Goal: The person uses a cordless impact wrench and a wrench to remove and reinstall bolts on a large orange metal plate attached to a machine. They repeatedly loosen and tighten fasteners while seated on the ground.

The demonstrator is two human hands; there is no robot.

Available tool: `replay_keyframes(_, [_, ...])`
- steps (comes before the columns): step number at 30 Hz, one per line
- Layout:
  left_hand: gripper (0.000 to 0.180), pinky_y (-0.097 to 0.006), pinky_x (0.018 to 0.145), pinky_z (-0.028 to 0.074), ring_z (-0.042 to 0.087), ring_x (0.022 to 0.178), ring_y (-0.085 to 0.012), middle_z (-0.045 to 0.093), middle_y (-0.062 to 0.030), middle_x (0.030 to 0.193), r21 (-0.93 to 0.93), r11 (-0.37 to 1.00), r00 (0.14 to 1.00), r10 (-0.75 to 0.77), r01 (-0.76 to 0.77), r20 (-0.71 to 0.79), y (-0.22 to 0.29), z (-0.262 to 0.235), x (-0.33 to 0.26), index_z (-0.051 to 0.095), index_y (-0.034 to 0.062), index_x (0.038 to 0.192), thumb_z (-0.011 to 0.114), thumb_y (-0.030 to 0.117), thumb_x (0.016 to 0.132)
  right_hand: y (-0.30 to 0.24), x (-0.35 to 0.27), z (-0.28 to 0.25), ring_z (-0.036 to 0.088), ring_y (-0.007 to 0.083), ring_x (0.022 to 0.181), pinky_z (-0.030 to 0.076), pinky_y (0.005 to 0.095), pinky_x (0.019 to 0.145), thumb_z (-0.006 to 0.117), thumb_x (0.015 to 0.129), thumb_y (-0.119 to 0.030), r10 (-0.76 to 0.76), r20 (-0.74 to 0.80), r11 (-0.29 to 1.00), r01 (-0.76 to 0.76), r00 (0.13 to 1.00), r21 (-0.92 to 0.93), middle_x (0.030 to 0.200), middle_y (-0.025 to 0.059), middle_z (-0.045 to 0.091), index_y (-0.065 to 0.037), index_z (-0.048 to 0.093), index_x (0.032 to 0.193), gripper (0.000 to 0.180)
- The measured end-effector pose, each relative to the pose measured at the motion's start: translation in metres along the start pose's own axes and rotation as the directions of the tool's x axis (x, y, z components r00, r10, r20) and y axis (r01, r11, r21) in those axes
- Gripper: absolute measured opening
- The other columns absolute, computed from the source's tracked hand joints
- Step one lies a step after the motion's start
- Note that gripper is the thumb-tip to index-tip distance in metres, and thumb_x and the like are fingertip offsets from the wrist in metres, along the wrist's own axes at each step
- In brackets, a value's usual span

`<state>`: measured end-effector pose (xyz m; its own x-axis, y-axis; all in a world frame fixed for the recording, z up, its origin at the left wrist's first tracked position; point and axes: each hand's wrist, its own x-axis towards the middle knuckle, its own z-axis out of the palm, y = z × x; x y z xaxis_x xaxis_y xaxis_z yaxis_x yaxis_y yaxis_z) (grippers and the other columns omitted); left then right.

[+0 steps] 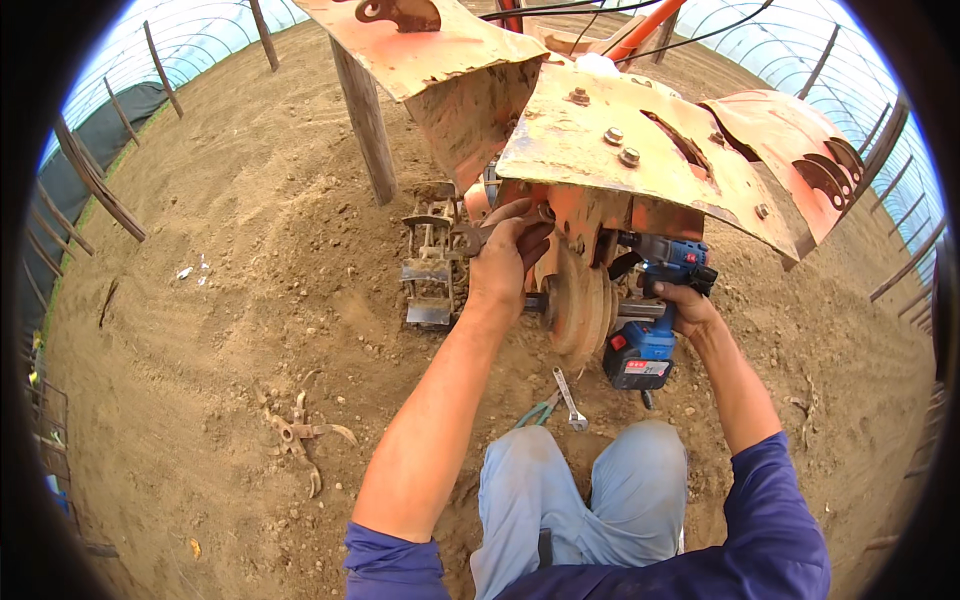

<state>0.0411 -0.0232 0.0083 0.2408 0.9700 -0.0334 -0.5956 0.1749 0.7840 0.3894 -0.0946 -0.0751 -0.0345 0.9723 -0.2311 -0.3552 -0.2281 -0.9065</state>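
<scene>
At frame centre, the left hand (503, 262) clenches a rusty wrench (472, 238) under the orange tiller's mudguard (600, 150); right of centre, the right hand (685, 308) grips a blue cordless impact wrench (655, 320). A spanner (569, 398) and green-handled pliers (538, 411) lie on the soil just below; a detached tine set (298, 432) lies lower left

Bright, diffuse daylight, soft shadows, sharp centre, with heavy fisheye bending and black vignetted corners.

My left arm reaches forward, sleeve pushed above the elbow, forearm bare. My left hand (503, 262) is raised with fingers curled in a closed grip. My right arm bends at the elbow; my right hand (686, 308) is wrapped closed, knuckles up.
</scene>
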Motion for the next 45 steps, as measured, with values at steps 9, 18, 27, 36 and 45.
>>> replay_keyframes(9, [0.054,-0.059,0.119,0.048,0.059,0.14,-0.0482,0.062,-0.031,0.145,-0.449,0.865,0.97,0.243,-0.223,-0.013,0.021,-0.115,-0.111,0.055,-0.0053,0.146,0.055,0.024,0.101,0.009,0.017,-0.051,0.074,0.0227,0.104,0.061,0.0407,0.093,0.084,0.092,-0.01,0.13,-0.18,0.991,-0.132,0.975,0.004,0.115,0.0053,0.077,-0.008,0.07,0.13,0.04])
replay_keyframes(18, [0.047,-0.055,0.111,0.058,0.064,0.133,-0.0498,0.062,-0.0347,0.142,-0.256,0.95,0.642,-0.084,-0.179,-0.762,-0.063,-0.375,-0.365,0.055,-0.0069,0.139,0.053,0.015,0.098,0.019,0.046,-0.107,0.069,0.0134,0.085,0.055,0.0261,0.069,0.07,0.106,-0.019,-0.017,0.081,0.992,0.027,0.997,-0.123,0.111,0.0057,0.074,-0.002,0.064,0.138,0.037])
replay_keyframes(27, [0.025,-0.054,0.104,0.063,0.066,0.124,-0.0484,0.056,-0.0286,0.135,-0.025,0.978,0.452,-0.118,0.207,-0.884,-0.073,-0.472,-0.42,0.052,0.0063,0.129,0.035,0.019,0.116,0.018,0.046,-0.11,0.064,0.0121,0.083,0.052,0.0265,0.072,0.063,0.111,-0.023,0.041,0.05,0.992,-0.035,0.998,-0.121,0.115,0.005,0.074,-0.005,0.065,0.138,0.032])
replay_keyframes(36, [0.01,-0.037,0.098,0.065,0.069,0.11,-0.0268,0.054,-0.0072,0.116,0.012,0.902,0.354,-0.157,0.432,-0.922,-0.092,-0.495,-0.415,0.059,0.0114,0.114,0.051,0.009,0.109,0.013,0.037,-0.091,0.059,0.0108,0.078,0.047,0.0272,0.071,0.063,0.111,-0.03,0.04,-0.048,0.987,-0.047,0.998,-0.151,0.095,0.0001,0.069,-0.008,0.068,0.134,0.032])
replay_keyframes(45, [0.009,-0.032,0.069,0.06,0.066,0.077,-0.0149,0.065,-0.0026,0.09,0.3,0.618,0.426,-0.062,0.726,-0.903,-0.116,-0.512,-0.409,0.063,0.0087,0.104,0.056,0.004,0.104,0.008,0.027,-0.079,0.057,0.0118,0.076,0.045,0.0284,0.069,0.063,0.111,-0.034,0.014,-0.027,0.975,-0.019,1.0,-0.221,0.086,-0.0007,0.063,-0.01,0.068,0.118,0.026])
